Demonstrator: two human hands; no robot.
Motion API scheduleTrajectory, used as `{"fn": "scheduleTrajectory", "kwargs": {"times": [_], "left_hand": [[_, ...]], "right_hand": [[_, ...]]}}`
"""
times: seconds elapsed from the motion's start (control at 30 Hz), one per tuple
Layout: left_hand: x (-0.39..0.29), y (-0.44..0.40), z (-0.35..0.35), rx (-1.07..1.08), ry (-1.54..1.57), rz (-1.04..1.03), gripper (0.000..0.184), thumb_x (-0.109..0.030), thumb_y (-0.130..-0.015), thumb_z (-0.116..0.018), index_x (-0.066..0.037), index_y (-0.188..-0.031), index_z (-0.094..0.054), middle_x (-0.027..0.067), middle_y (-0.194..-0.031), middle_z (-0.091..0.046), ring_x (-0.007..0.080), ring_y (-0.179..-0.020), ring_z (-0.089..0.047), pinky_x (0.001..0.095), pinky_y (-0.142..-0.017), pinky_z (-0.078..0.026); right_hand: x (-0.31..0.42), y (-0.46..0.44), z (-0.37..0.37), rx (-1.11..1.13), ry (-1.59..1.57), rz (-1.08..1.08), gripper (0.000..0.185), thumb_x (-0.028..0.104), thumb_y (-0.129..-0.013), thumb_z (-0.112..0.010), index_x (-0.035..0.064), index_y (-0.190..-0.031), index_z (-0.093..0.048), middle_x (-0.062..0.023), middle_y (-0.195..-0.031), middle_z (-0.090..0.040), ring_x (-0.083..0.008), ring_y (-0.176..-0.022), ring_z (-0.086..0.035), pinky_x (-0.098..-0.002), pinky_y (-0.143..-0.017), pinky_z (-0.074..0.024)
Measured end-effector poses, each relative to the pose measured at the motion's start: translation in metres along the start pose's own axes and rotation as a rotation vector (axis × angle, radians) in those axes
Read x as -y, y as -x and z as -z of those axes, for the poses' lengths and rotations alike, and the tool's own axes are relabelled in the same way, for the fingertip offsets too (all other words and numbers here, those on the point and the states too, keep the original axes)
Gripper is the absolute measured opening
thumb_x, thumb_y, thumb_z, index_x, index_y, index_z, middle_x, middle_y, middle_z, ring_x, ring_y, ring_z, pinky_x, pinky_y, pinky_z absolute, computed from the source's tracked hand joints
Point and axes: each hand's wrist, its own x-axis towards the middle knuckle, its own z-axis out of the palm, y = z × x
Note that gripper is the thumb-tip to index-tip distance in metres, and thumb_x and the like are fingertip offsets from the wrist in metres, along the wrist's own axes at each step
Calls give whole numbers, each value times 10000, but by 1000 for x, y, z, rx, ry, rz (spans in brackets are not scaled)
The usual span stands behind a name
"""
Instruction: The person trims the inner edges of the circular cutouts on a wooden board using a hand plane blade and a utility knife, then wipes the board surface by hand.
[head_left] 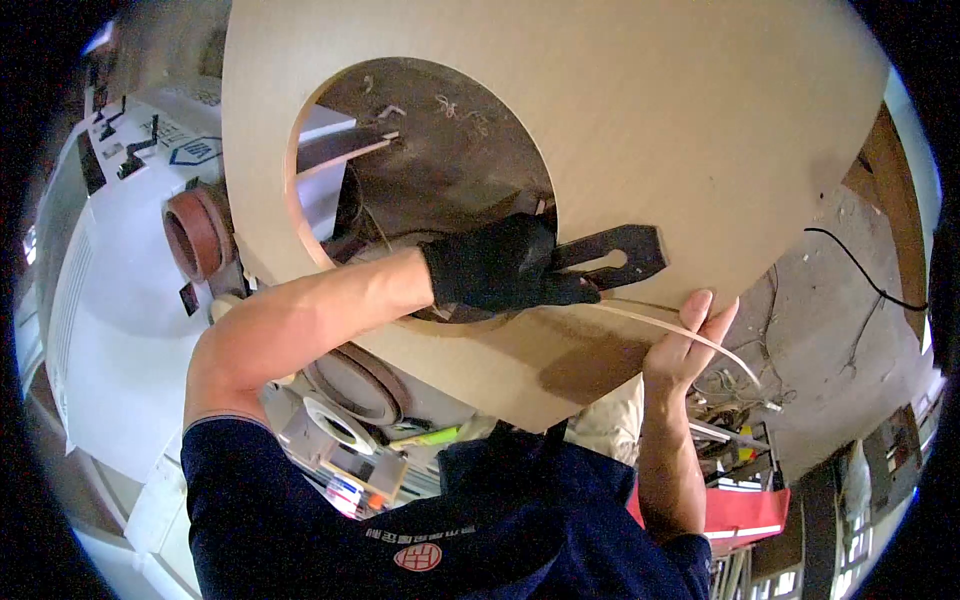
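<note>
My left hand [495, 265], in a black glove, is closed around a dark flat plane blade [640, 252] with a keyhole slot. It is at the lower right rim of a round cutout in a large pale wood-toned board [650, 120]. From beside the glove a thin pale strip of edge banding [655, 322] curves away to the right. My bare right hand [685, 345] has the strip between its fingers, near the board's lower right edge. The glove hides the blade's other end and the part of the rim behind it.
Rolls of brown banding [197, 235] stand at the left beside a white printed sheet [130, 290]. A white tape roll [338, 425] and tools lie below the board. A black cable [860, 265] hangs at the right, above a littered floor. A red box [745, 515] is lower right.
</note>
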Motion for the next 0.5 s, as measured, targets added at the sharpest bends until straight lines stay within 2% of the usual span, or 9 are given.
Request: {"fn": "scheduleTrajectory", "kwargs": {"times": [0.07, 0.1, 0.13, 0.17, 0.27, 0.3, 0.37, 0.43, 0.5], "left_hand": [[-19, -8, 21, 102, 193, 354, 410, -492, -955, -684, -115, -806, -745, 122, -511, -494, 181, -431, -450, 366, -438, -326], [-24, -14, 33, 252, 289, 500, 430, -497, -954, -684, -109, -775, -733, 119, -511, -496, 176, -438, -462, 361, -443, -334], [-20, -11, 32, 380, 396, 579, 481, -565, -955, -632, -89, -975, -701, 185, -571, -525, 257, -489, -497, 411, -496, -381], [-15, -9, 31, 508, 488, 665, 610, -633, -956, -579, -70, -1175, -668, 252, -631, -554, 338, -539, -532, 460, -549, -428], [-14, -8, 28, 566, 259, 582, 670, -664, -926, -602, -2, -951, -701, 253, -599, -537, 344, -536, -548, 453, -550, -427], [-11, -2, 17, 512, 301, 548, 714, -676, -918, -603, 26, -802, -675, 253, -567, -509, 345, -513, -532, 453, -542, -422], [-10, 11, -1, 423, 440, 508, 742, -683, -916, -600, 33, -722, -638, 246, -550, -485, 338, -505, -517, 452, -533, -413], [-3, 23, -21, 366, 483, 458, 735, -681, -922, -590, 24, -720, -634, 236, -541, -468, 327, -496, -497, 450, -524, -404], [-6, 31, -38, 308, 434, 422, 692, -671, -937, -575, 0, -797, -662, 224, -540, -456, 313, -485, -473, 447, -515, -393]], "right_hand": [[6, -1, 3, 25, 12, -48, 389, 229, -1095, -449, -29, -1380, -386, -108, -1183, -561, -164, -1052, -518, -322, -938, -446], [5, -2, 7, 49, 35, -66, 408, 214, -1091, -457, -33, -1399, -354, -116, -1185, -557, -169, -1045, -519, -330, -933, -450], [3, -1, 10, 77, 60, -86, 430, 198, -1087, -466, -37, -1418, -323, -124, -1188, -553, -175, -1038, -519, -337, -928, -453], [3, 2, 10, 42, 61, -106, 417, 204, -1086, -465, -38, -1406, -351, -135, -1187, -563, -186, -1034, -529, -355, -933, -457], [-38, 62, 16, 5, 220, 37, 403, 259, -1098, -460, -41, -1365, -432, -101, -1171, -577, -161, -1062, -517, -322, -939, -434], [-39, 73, 16, 20, 178, 4, 403, 251, -1087, -473, -40, -1362, -433, -111, -1164, -580, -174, -1044, -529, -336, -932, -446], [-41, 89, 12, 47, 100, -70, 406, 237, -1066, -499, -39, -1357, -434, -129, -1149, -586, -200, -1009, -552, -364, -918, -470], [-39, 90, 11, 25, 38, -147, 395, 241, -1061, -502, -35, -1339, -456, -119, -1127, -596, -200, -990, -560, -354, -893, -477], [-32, 89, 9, 27, 2, -168, 393, 254, -1059, -501, -23, -1337, -469, -103, -1082, -610, -193, -951, -567, -335, -845, -485]]}}
